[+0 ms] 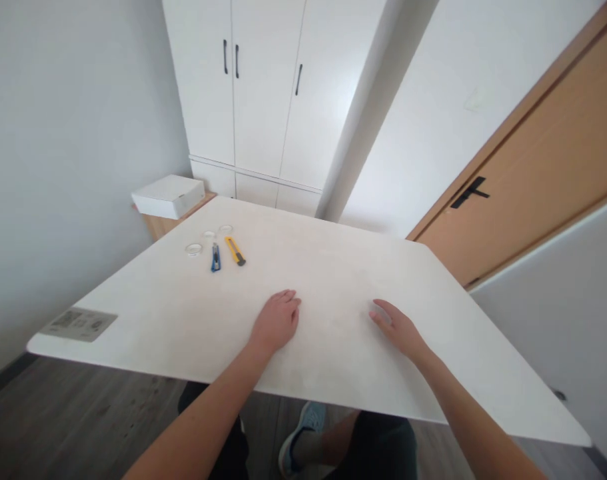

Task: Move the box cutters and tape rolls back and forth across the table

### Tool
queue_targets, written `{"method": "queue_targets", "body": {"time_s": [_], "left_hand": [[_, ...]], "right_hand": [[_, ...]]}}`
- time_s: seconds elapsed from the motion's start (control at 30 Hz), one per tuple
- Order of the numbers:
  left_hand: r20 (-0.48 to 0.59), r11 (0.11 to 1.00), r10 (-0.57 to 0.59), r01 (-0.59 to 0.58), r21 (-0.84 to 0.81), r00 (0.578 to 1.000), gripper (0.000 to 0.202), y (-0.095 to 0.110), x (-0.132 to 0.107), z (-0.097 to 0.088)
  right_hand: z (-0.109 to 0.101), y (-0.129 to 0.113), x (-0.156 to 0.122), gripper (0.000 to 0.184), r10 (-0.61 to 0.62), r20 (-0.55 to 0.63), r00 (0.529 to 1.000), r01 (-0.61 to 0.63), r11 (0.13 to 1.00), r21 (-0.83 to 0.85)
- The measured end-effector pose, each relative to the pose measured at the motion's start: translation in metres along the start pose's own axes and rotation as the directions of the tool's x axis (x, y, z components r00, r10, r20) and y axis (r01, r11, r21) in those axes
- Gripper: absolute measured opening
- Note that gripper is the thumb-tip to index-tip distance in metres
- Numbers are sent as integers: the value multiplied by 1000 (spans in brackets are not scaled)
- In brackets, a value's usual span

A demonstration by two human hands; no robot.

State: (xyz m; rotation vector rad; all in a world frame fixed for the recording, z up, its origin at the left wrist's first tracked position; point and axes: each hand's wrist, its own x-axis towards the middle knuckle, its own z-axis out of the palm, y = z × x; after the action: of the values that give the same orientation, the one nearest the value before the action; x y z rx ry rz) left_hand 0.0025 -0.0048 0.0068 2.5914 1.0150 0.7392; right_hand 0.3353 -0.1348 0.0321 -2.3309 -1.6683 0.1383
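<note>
My left hand (277,322) lies palm down on the white table (333,267), fingers stretched flat and holding nothing. My right hand (397,328) rests on the table a little to its right, fingers loosely spread and empty. Farther back on the left lie a blue utility knife (216,257) and a yellow utility knife (235,251), side by side. Three small clear tape rolls sit just behind them, the nearest (194,249) to the left of the blue knife. Both hands are well short of these things.
A grey printed sheet (78,324) lies at the table's left corner. A white box (168,195) sits on a low wooden stand beyond the table. White wardrobe doors (263,87) stand behind, and a wooden door (543,167) is at the right. My legs and a shoe (300,437) show below the table.
</note>
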Motion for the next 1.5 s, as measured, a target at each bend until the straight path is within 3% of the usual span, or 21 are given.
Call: {"method": "queue_targets", "body": {"time_s": [0.1, 0.33, 0.5, 1.5], "left_hand": [[-4, 1000, 10, -10, 24, 1000, 37, -3, 0, 3], [1, 998, 25, -25, 50, 1000, 39, -5, 0, 2], [-6, 998, 30, -30, 47, 1000, 40, -6, 0, 2], [-10, 997, 38, -37, 71, 999, 41, -9, -1, 6]], "right_hand": [[1, 15, -19, 66, -60, 3, 998, 60, 995, -84], [18, 5, -40, 78, -102, 17, 995, 103, 970, -221], [18, 5, -42, 85, -100, 48, 994, 108, 971, -213], [16, 2, -43, 84, -77, 43, 996, 84, 972, -220]]}}
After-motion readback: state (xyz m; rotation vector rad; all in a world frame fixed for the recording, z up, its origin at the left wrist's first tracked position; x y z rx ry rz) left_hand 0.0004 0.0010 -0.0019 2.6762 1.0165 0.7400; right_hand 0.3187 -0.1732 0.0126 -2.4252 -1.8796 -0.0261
